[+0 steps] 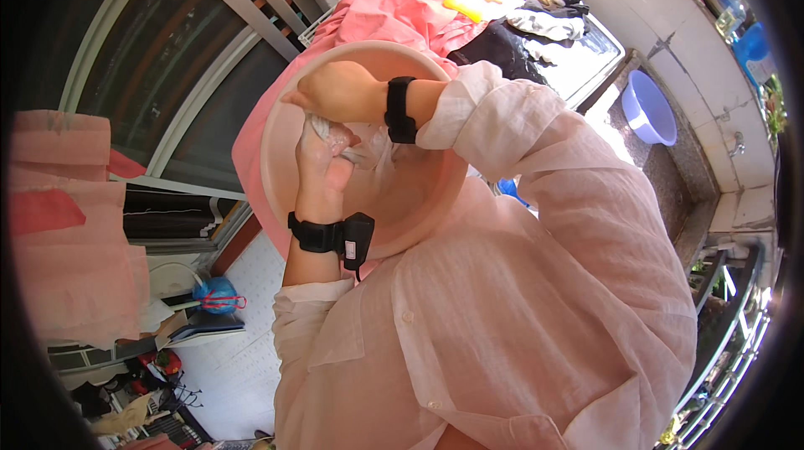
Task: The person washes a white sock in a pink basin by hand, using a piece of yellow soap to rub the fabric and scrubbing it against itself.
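Note:
Both hands are over a large pale pink round basin (276,198), gripping a wet white cloth (361,156) between them. My left hand (323,148) is palm up with the cloth across its fingers, which look wet with suds. Above it, my right hand (339,92) is bent over, its fingers closed on the cloth's upper part and mostly hidden. The cloth's lower end hangs into the basin, over what seems to be shallow water. A black strap with a small box (355,242) is on my left wrist, and another black strap (400,109) is on my right.
Pink fabric (389,7) lies under and behind the basin. Past it are dark and white garments (534,29) and a yellow object (463,8) on a sunlit white surface. A purple basin (649,109) stands in a stone sink (684,192) at right. Sliding windows (169,79) are at left.

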